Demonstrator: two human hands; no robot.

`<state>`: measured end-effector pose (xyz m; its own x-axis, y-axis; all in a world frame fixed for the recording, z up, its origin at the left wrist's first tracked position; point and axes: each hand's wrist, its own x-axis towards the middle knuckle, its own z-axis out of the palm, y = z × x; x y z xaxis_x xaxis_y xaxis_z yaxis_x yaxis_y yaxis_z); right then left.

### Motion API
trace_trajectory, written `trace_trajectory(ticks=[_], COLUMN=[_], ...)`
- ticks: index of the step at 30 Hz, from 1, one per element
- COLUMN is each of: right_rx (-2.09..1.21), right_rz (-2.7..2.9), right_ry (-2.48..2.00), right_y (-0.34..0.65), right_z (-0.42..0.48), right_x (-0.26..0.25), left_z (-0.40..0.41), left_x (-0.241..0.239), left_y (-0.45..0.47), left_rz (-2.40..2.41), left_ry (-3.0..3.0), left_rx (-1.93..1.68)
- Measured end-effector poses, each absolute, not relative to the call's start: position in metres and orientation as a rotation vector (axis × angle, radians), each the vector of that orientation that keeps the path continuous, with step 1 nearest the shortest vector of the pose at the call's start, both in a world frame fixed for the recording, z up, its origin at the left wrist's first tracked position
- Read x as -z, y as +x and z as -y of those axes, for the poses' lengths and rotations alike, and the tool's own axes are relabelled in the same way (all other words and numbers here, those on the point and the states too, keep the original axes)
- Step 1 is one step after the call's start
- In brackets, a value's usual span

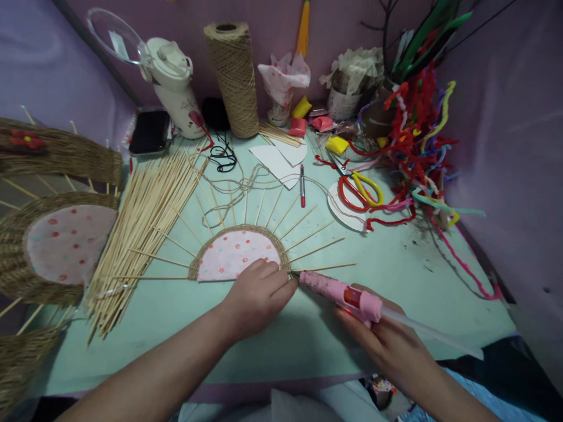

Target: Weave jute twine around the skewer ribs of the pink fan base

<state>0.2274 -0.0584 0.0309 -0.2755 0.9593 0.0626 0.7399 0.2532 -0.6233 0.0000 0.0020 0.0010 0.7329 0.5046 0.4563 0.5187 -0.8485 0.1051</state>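
A half-round piece [240, 255] covered in pink flowered fabric lies on the table, its curved rim wound with twine and thin sticks fanning out from it. My left hand [259, 293] is closed at its lower right corner, fingers curled onto the rim; the fingertips are partly hidden. In my right hand [378, 328] is a pink hot glue gun [336, 290] with a clear glue stick out of its back end. Its nozzle meets the twine rim beside my left fingertips, near the lowest right stick. Whether glue is coming out cannot be made out.
A heap of loose bamboo sticks [145, 234] lies left, next to woven pieces [65, 246]. Behind stand a white bottle [176, 94] and a twine spool [233, 82]. Scissors [358, 190], a pencil [302, 186], white paper pieces [275, 161] and tangled pipe cleaners [422, 135] lie around.
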Motion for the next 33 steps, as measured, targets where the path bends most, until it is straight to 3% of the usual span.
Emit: trace_trajectory(ticks=[33], right_rx=[-0.639], right_rz=[2.118], right_ry=[-1.585], right_y=[0.228], right_z=[0.063], right_x=[-0.025], left_z=[-0.001], left_x=[0.003], left_y=[-0.003], left_rz=[0.856], left_ry=[-2.891], left_rx=[0.729])
